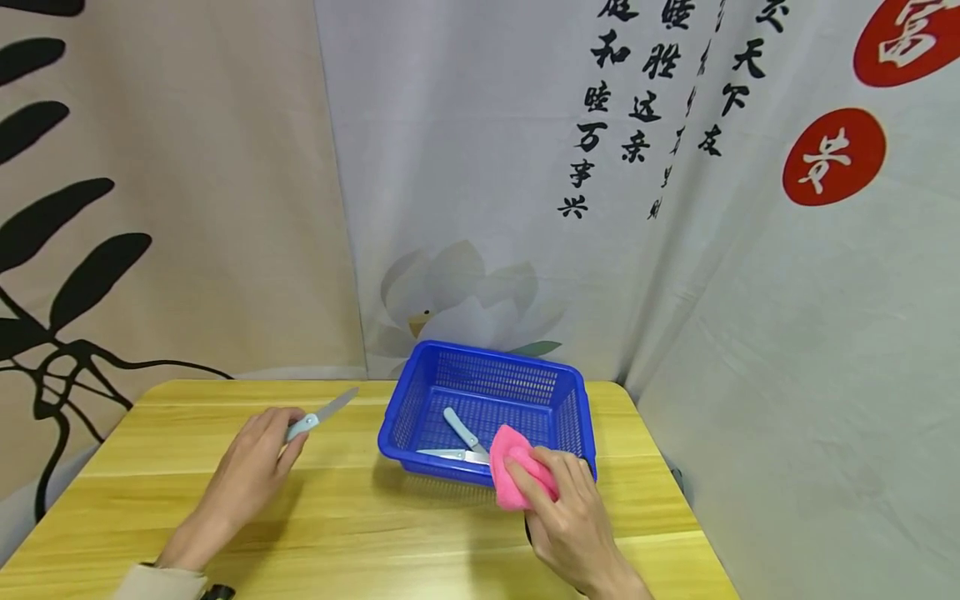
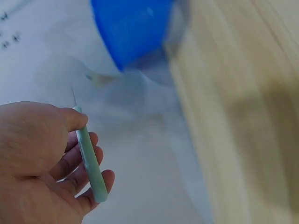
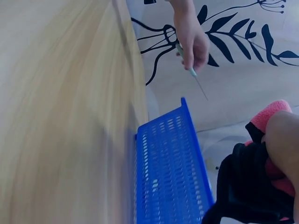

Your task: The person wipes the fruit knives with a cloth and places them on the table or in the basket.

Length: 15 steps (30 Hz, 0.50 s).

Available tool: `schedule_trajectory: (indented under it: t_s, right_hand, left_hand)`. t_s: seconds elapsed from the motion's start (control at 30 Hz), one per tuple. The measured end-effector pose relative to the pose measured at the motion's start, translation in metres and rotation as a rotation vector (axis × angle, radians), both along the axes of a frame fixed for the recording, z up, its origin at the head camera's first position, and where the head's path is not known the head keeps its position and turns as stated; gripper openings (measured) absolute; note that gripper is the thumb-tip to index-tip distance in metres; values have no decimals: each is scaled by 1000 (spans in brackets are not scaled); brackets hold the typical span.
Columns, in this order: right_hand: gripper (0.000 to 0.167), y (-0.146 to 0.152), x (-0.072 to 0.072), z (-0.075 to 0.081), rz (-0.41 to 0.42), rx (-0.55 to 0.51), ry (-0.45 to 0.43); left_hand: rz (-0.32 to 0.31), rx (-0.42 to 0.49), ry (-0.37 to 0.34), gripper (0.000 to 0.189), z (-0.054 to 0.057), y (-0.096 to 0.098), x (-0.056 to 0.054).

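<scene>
My left hand (image 1: 247,462) holds a small knife (image 1: 303,426) by its pale blue-green handle, to the left of the blue basket (image 1: 393,408), with the blade pointing up and to the right. In the left wrist view, the thumb presses the knife handle (image 2: 91,161) against the fingers. A pink cloth (image 1: 508,467) is gripped in my right hand (image 1: 573,521), in front of the basket's right front corner. Inside the basket lie a pale-handled knife (image 1: 459,425) and another knife (image 1: 447,454); the cloth hides part of them.
The basket stands at the back of the wood-grain table (image 1: 360,533). Behind and to the right hangs a printed curtain (image 1: 465,150) with dark characters and leaves. A black strap (image 3: 247,182) shows close up in the right wrist view.
</scene>
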State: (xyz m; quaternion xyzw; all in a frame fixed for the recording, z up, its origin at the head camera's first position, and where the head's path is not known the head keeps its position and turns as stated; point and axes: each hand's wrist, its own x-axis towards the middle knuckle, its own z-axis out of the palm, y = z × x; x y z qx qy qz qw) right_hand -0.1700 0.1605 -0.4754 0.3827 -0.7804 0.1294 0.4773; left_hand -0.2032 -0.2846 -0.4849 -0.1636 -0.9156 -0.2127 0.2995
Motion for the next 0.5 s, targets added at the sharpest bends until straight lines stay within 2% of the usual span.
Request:
schedule_trajectory:
  t_s: [0.23, 0.5]
  right_hand:
    - [43, -25, -7, 16, 46, -12, 55]
    - [40, -51, -13, 26, 78, -25, 91]
  left_hand:
    - [-89, 15, 98, 30, 26, 55, 16]
    - [-139, 10, 110, 33, 42, 102, 29]
